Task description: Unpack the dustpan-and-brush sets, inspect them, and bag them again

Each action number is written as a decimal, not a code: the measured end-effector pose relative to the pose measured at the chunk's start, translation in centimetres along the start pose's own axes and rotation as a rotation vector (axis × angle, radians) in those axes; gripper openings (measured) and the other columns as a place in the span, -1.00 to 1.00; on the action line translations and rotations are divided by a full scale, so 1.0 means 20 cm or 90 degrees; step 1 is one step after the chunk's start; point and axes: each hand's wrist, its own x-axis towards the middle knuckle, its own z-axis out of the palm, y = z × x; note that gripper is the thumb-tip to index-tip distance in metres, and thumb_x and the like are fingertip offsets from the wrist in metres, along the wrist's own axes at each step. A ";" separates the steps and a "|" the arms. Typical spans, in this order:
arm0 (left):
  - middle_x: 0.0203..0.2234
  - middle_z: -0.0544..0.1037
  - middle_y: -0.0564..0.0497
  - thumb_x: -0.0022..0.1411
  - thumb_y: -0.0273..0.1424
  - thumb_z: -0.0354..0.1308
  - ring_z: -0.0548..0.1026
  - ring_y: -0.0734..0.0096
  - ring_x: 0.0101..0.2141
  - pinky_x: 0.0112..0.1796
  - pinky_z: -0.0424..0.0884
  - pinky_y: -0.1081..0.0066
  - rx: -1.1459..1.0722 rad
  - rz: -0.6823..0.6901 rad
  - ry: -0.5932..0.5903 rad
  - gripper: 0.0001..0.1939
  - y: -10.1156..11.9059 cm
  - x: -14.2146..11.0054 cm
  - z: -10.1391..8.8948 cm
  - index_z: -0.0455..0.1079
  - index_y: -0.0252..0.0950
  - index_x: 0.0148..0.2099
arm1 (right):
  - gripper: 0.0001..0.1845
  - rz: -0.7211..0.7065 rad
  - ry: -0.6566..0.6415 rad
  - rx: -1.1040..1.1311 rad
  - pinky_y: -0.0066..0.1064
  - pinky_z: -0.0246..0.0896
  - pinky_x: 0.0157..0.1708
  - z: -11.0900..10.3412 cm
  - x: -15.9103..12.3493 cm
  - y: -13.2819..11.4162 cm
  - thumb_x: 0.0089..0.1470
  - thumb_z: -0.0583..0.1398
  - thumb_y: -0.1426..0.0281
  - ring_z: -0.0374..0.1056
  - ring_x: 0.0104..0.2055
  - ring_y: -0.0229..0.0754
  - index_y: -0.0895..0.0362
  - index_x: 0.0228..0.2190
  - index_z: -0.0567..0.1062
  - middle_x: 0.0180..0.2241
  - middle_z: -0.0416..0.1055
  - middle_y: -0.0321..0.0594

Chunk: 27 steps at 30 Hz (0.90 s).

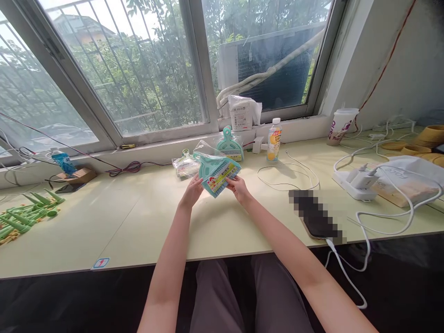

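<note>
Both my hands hold a teal mini dustpan and brush set [219,175] in clear plastic wrap, tilted above the table. Its yellow printed label faces me. My left hand [193,190] grips its lower left side, and my right hand [238,187] pinches the lower right edge. Part of the fingers is hidden behind the package. Just beyond it, another teal dustpan set [230,145] leans upright against the window ledge. To its left lies a wrapped pale green set [186,164], partly covered by the one I hold.
Right of my hands are a juice bottle [274,140], a phone [317,217] on a charging cable and a white power strip [357,182]. A paper cup [342,126] stands at the back right. Green plastic pieces [27,215] lie far left. A tissue pack [242,113] sits on the ledge.
</note>
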 end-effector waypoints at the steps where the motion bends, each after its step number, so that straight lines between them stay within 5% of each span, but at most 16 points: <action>1: 0.06 0.48 -0.12 0.24 -0.25 0.10 0.41 0.15 0.10 0.09 0.34 0.16 -0.014 0.000 0.014 -0.48 -0.01 0.00 0.00 0.25 -0.26 0.22 | -0.80 0.000 -0.004 0.003 -0.21 0.48 -0.09 0.00 0.00 0.00 -0.12 0.37 0.49 0.50 -0.29 -0.17 0.16 -0.40 0.48 -0.33 0.55 -0.21; 6: 0.04 0.50 -0.11 0.24 -0.25 0.11 0.42 0.11 0.09 0.10 0.33 0.15 -0.123 -0.030 0.052 -0.56 -0.05 0.02 0.01 0.36 -0.31 0.12 | -0.75 0.000 -0.042 -0.018 -0.20 0.48 -0.11 0.01 0.01 0.01 -0.17 0.41 0.46 0.50 -0.28 -0.15 0.16 -0.39 0.50 -0.30 0.56 -0.19; 11: 0.00 0.53 -0.12 0.21 -0.25 0.18 0.44 0.09 0.07 0.11 0.33 0.15 -0.167 -0.114 -0.025 -0.59 -0.07 0.00 0.06 0.41 -0.32 0.07 | -0.76 -0.038 -0.027 0.001 -0.24 0.49 -0.14 0.01 0.00 0.02 -0.17 0.40 0.45 0.49 -0.25 -0.15 0.17 -0.39 0.52 -0.29 0.56 -0.19; 15: 0.06 0.48 -0.14 0.18 -0.20 0.23 0.41 0.05 0.10 0.10 0.33 0.15 -0.178 -0.097 -0.064 -0.51 -0.08 0.01 0.12 0.37 -0.29 0.11 | -0.80 -0.054 0.016 0.028 -0.23 0.49 -0.14 0.01 0.01 0.02 -0.16 0.38 0.49 0.49 -0.25 -0.14 0.17 -0.40 0.52 -0.31 0.56 -0.20; 22: -0.03 0.49 -0.14 -0.06 -0.35 0.41 0.42 0.03 0.05 0.06 0.33 0.11 -0.083 0.033 0.086 -0.28 -0.13 0.04 0.19 0.23 -0.24 0.14 | -0.82 -0.043 0.053 0.035 -0.25 0.47 -0.11 0.02 0.01 0.03 -0.11 0.32 0.55 0.50 -0.26 -0.16 0.16 -0.38 0.49 -0.32 0.56 -0.22; 27: 0.01 0.42 -0.12 0.06 -0.33 0.30 0.39 0.11 0.07 0.07 0.30 0.15 0.014 0.083 0.180 -0.29 -0.18 0.05 0.21 0.10 -0.22 0.21 | -0.84 0.001 0.074 0.033 -0.34 0.48 -0.18 0.02 0.01 0.01 -0.08 0.24 0.61 0.49 -0.35 -0.23 0.15 -0.41 0.45 -0.37 0.55 -0.26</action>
